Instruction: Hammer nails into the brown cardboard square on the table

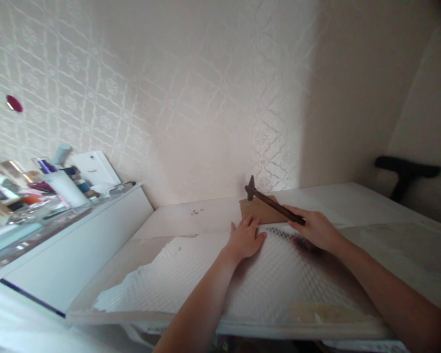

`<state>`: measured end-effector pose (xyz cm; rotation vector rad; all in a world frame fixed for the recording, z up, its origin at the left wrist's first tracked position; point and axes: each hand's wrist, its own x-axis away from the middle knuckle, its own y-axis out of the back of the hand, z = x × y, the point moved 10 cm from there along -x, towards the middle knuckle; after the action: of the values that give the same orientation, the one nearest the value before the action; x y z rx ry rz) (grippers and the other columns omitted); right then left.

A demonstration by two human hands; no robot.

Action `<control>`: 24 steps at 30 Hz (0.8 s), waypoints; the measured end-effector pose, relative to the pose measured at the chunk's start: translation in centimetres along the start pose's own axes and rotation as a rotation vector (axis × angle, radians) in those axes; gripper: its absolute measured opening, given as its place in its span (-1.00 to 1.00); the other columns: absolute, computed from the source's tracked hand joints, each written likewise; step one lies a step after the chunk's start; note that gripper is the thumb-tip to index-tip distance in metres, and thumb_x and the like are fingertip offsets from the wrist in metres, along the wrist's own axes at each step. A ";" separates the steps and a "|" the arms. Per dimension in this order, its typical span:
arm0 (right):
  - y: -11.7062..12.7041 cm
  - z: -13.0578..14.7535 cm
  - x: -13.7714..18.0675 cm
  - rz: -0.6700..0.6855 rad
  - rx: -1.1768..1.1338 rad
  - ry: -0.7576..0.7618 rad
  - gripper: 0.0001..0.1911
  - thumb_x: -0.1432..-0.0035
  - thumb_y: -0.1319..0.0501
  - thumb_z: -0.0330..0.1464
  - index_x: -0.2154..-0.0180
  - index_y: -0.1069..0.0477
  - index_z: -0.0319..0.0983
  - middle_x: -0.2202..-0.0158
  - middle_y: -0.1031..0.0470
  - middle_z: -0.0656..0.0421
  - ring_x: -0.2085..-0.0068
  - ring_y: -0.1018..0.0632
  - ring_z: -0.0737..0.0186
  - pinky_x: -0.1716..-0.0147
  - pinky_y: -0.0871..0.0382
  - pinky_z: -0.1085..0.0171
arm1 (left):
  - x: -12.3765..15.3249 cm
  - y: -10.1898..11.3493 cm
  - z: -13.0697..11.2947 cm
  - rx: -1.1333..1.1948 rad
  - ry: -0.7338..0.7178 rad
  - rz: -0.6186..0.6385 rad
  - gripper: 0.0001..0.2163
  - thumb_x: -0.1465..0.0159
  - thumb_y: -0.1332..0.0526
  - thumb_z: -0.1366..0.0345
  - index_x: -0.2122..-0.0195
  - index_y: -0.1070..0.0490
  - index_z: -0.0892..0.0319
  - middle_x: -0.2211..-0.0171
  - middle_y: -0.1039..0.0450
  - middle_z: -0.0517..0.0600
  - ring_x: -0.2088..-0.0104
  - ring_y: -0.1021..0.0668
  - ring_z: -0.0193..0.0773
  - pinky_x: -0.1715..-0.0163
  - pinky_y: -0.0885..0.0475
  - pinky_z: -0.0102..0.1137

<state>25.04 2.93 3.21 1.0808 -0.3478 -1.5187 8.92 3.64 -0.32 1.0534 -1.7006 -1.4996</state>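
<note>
My right hand (pixel 316 228) is closed around the wooden handle of a hammer (pixel 275 203). The hammer's dark metal head is above the top left part of a thin brown board (pixel 266 214), which looks like cardboard or fibreboard. Flat on the table, my left hand (pixel 244 240) has its fingertips at the board's lower left edge and its thumb spread apart. Under both wrists lies a white textured sheet (pixel 191 274) with a torn left edge. Several tiny dark pieces (pixel 196 212), too small to name, lie left of the board.
The white table (pixel 316 196) meets a patterned wall at the back. On the left, a white cabinet (pixel 95 240) carries bottles, a white box (pixel 96 169) and other clutter. A black T-shaped object (pixel 406 169) stands beyond the table's right edge.
</note>
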 end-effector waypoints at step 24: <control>-0.9 0.6 0.1 0.024 0.036 0.042 -0.49 -0.09 -0.08 -0.33 -0.11 -0.26 -0.12 0.19 -0.55 0.18 0.20 -0.55 0.13 0.26 -0.39 0.26 | -0.3 0.1 -0.1 0.029 -0.020 -0.043 -0.48 -0.29 0.18 0.02 -0.22 0.01 0.16 -0.25 0.07 0.12 -0.22 -0.06 -0.03 -0.06 0.01 0.19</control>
<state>23.98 2.90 2.86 1.1314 -0.3587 -1.4709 9.12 3.83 -0.18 1.1006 -1.7285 -1.5207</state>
